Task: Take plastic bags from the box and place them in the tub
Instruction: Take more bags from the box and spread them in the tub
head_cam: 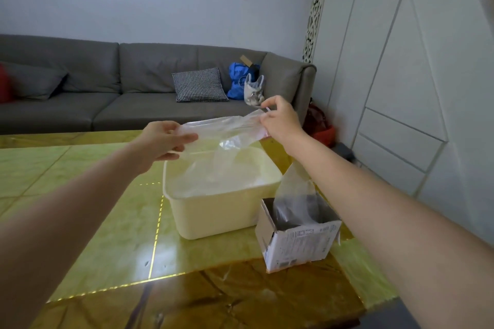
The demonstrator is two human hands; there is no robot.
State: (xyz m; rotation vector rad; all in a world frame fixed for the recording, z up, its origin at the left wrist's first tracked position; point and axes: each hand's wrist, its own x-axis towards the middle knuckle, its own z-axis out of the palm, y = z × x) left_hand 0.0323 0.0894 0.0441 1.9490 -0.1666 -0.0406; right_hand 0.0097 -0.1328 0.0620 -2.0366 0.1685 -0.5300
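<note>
Plastic bag (224,132) stretched between left hand (163,141) and right hand (280,120).

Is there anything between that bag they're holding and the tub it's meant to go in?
Nothing visible. The bag is stretched between the left hand and right hand right above the open tub, its lower part already hanging towards the inside. The box stands beside the tub, out of the way.

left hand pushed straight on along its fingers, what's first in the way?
The clear plastic bag the left hand already pinches; beyond it, probably the right hand holding the other end. Depth is uncertain from one view.
</note>
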